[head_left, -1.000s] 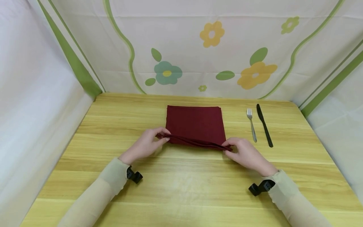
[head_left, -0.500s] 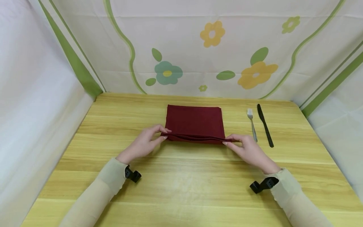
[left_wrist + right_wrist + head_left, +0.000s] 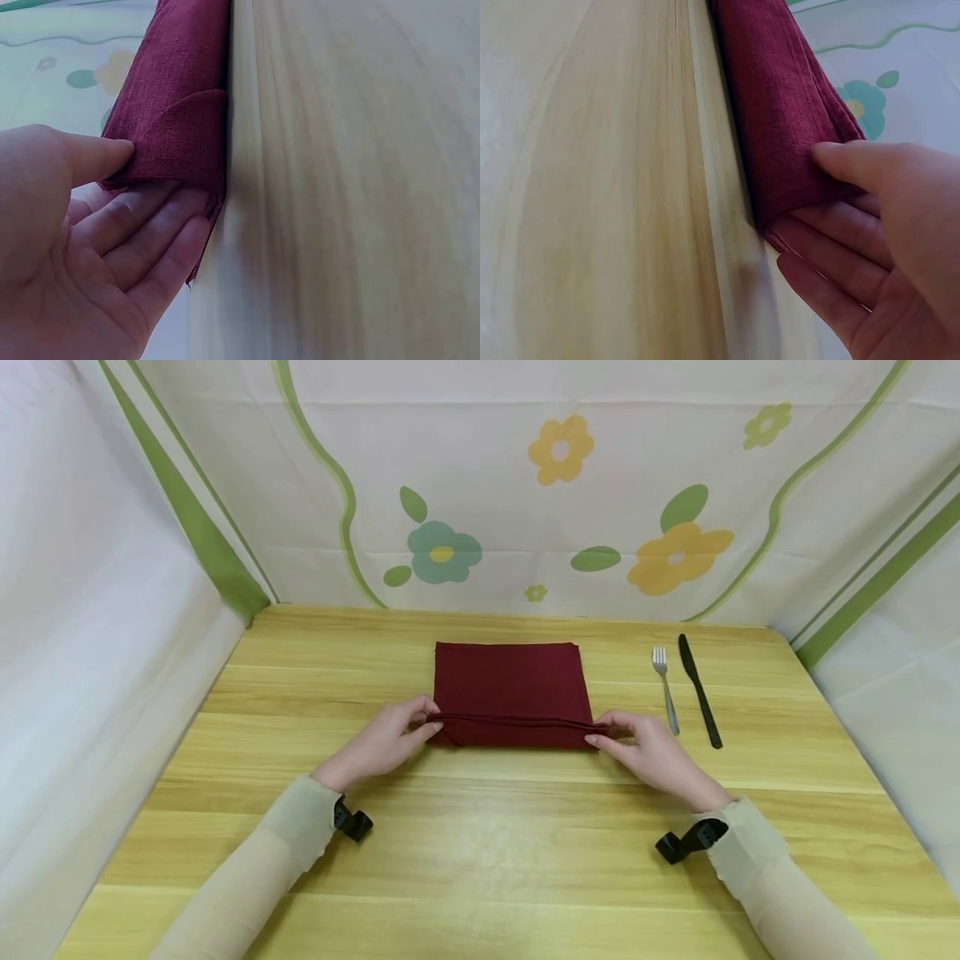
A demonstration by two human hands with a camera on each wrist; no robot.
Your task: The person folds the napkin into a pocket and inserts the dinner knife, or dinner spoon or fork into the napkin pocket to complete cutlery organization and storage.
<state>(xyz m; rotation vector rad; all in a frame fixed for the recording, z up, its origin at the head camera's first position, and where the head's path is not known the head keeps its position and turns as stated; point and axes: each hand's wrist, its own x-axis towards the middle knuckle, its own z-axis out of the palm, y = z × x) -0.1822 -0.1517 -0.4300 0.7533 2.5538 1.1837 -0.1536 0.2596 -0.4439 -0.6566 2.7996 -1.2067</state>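
A dark red cloth napkin (image 3: 512, 681), folded into a rectangle, lies on the wooden table (image 3: 480, 868). Its near edge is lifted into a low flap that runs from side to side. My left hand (image 3: 384, 741) pinches the left end of that flap. At the right end, my right hand (image 3: 651, 753) does the same. The left wrist view shows the thumb on the outside of the cloth (image 3: 180, 112), with fingers behind and under it. In the right wrist view the thumb presses the cloth (image 3: 780, 112) likewise, and some fingertips are hidden behind it.
Right of the napkin lie a silver fork (image 3: 665, 691) and a black knife (image 3: 701, 693), both with handles toward me. White fabric (image 3: 495, 468) printed with flowers hangs behind the table and along both sides.
The flap between my hands stands farther back and more of its front face shows. My right hand has shifted slightly away from me. The napkin has slid a little left; fork and knife stay put.
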